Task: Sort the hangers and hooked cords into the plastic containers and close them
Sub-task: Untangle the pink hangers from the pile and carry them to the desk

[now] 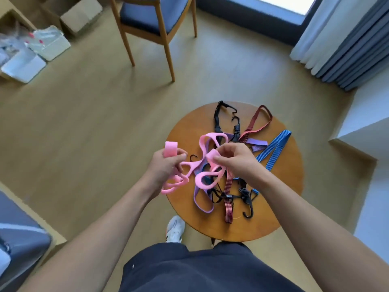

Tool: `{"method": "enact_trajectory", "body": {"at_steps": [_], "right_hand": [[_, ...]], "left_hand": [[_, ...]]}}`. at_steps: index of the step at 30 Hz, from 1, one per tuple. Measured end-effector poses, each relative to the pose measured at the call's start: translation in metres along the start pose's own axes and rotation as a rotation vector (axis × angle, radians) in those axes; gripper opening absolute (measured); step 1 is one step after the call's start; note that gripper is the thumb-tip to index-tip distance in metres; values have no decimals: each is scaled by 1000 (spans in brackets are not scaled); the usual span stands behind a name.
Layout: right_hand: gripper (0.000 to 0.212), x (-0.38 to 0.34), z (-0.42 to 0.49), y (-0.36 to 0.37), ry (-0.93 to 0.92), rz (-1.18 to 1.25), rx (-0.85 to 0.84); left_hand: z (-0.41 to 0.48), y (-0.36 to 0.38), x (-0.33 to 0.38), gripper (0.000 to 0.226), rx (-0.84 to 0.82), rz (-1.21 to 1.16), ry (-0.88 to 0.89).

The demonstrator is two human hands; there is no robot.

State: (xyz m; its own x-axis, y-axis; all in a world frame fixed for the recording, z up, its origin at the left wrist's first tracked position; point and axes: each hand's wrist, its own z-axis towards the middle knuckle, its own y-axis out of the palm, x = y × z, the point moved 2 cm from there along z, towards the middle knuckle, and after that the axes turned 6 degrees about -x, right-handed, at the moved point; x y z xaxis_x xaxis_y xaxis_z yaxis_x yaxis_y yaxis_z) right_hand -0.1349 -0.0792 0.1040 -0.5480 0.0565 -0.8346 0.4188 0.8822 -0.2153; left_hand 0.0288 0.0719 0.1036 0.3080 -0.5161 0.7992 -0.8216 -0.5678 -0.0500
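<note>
Your left hand [166, 165] is curled round one end of the pink looped hanger [190, 166], just off the left edge of the round table [277, 207]. One pink loop stands up out of your fist and more hang below it. Your right hand [235, 159] pinches another loop of the same hanger between thumb and fingers, above the middle of the table. Between your hands the hanger sags in a chain of loops, and one loop reaches out over the pile on the table. In that pile you have a purple strap [257, 142] near the middle, a black hooked cord [217, 119] toward the far edge, a red striped cord [254, 121] beside it and a blue striped cord [275, 148] on the table's right side. The plastic containers [50, 45] sit on the floor well apart from the table, far off to its left; they are too blurred to tell whether they are closed. A wooden chair [151, 17] stands beyond the table
</note>
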Motion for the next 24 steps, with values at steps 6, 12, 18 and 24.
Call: {"method": "enact_trajectory", "body": {"at_steps": [6, 12, 18, 24], "right_hand": [[9, -51, -77, -6, -102, 128, 139], [8, -84, -161, 8, -226, 258, 381], [11, -94, -241, 45, -309, 336, 670], [16, -63, -338, 75, -312, 446, 1071]], "left_hand": [[-20, 4, 53, 25, -264, 262, 252], [-59, 33, 96, 29, -520, 413, 477], [-112, 71, 106, 28, -642, 662, 731], [-180, 132, 97, 20, -1005, 557, 632]]}}
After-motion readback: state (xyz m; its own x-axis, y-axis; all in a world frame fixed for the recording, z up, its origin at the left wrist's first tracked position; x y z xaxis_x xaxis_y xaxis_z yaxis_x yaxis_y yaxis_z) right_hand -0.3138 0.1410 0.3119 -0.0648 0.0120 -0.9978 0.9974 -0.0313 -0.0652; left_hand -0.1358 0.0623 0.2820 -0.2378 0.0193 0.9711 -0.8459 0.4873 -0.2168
